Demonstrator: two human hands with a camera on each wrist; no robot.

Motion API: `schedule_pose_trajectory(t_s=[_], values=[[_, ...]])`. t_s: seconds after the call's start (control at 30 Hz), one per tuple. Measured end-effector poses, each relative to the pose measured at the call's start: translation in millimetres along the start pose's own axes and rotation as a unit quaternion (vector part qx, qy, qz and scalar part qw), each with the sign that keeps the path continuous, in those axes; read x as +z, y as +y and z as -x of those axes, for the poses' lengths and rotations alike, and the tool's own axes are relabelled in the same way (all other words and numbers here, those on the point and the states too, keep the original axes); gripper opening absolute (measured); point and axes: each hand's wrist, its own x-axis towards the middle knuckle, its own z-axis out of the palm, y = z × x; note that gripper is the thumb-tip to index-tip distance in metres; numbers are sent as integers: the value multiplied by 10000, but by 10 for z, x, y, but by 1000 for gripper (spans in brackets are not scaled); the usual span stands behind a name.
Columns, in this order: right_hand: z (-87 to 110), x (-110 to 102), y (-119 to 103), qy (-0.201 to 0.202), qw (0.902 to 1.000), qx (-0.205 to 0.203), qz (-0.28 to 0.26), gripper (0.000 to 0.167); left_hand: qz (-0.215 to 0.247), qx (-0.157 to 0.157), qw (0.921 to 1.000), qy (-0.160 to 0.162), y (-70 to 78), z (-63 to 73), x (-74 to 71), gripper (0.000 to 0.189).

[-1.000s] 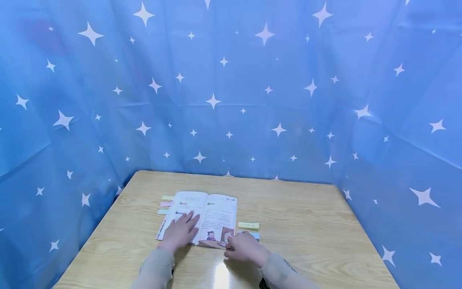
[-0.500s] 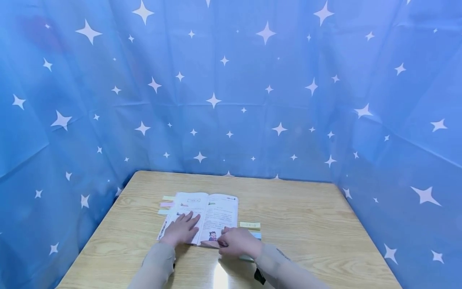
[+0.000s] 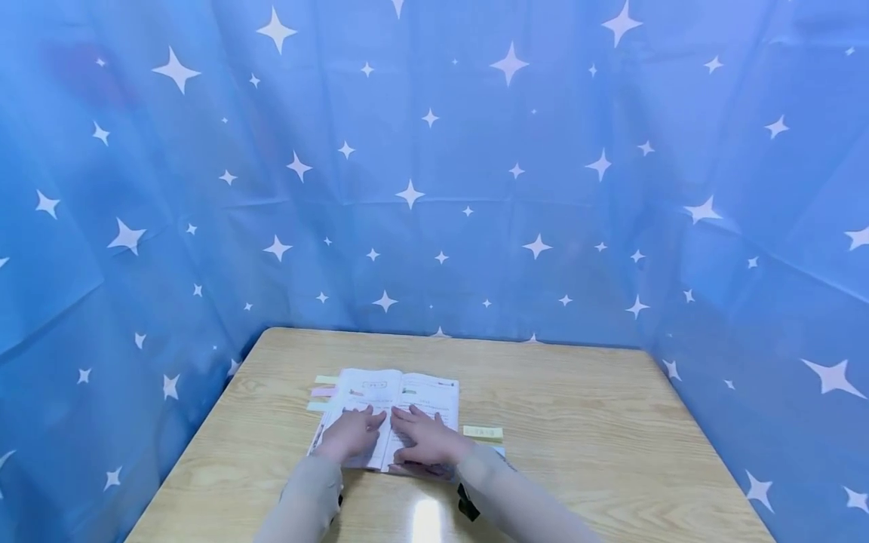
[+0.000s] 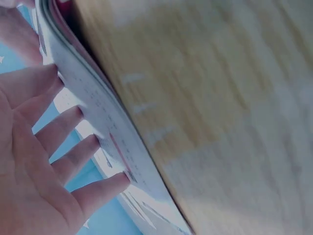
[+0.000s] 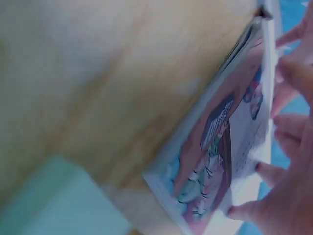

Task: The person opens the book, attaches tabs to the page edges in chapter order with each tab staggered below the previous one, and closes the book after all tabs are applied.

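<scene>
An open book point(image 3: 370, 377) with printed text and colour pictures lies on the wooden table. My left hand point(image 3: 353, 435) rests on its left page, close to the central fold. In the left wrist view the left fingers point(image 4: 68, 129) are spread, tips on the paper. Across the fold, my right hand point(image 3: 426, 439) lies flat on the right page, covering its lower part. The right wrist view shows the fingers point(image 5: 247, 210) spread over that page, above a picture point(image 5: 210, 171) in its lower corner. Neither hand grips anything.
Yellow point(image 3: 327, 379), pink point(image 3: 323, 392) and green tabs point(image 3: 317, 406) show along the book's left edge. Right of the book are a yellow strip point(image 3: 483, 434) and a blue one, partly behind the sleeve. A star-patterned blue curtain point(image 3: 434, 166) surrounds the table point(image 3: 577, 422).
My right hand has moved from the right page's lower corner left toward the fold, its curled fingers now spread flat. My left hand stays on its page, now nearer the fold.
</scene>
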Motion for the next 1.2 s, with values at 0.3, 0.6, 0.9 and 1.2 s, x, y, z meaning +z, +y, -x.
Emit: schedule_pose_trajectory(t_s=[0.3,0.6,0.9,1.2], values=[[-70,-42,-47,-215,9996,158,126,64,-80,-64,9998,188,2,36,54,42],[-131,-84,-81,-133,9988,219,415,61,-440,-87,9980,454,22,15,95,40],[-210,-71,-103,81,9925,712,993,58,44,7,9997,255,42,-19,112,40],[-358,-57,-67,72,9863,1207,1122,68,160,0,9998,115,11,12,92,42]])
